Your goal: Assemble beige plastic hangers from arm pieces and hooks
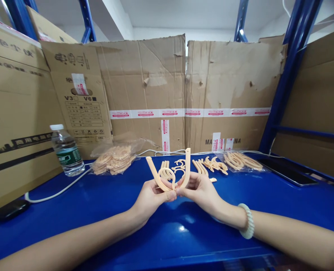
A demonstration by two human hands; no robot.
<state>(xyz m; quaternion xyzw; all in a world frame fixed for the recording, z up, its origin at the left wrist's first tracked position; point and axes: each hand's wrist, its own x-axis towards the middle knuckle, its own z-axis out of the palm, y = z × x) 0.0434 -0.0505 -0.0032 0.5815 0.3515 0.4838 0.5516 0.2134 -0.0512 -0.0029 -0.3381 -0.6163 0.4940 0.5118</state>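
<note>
Between my hands, above the blue table, is a beige plastic folding hanger (187, 165), its two curved arms rising in a U shape with a rounded hook between them. My left hand (152, 197) pinches the bottom of the left arm, thumb in front. From the other side, my right hand (202, 192) grips the base of the right arm. Both thumbs meet at the joint, and the fingertips hide how the parts connect there. Just behind lie loose hooks (179, 164), straight-ended curved arms (200, 166) and a heap of small hooked pieces (216, 165).
A clear bag of beige parts (113, 160) lies at the left and another bag (243, 161) at the right. A water bottle (67, 152), white cable (56, 195), black object (11, 210) and phone (288, 172) surround the blue tabletop (104, 241). Cardboard sheets (144, 86) stand behind.
</note>
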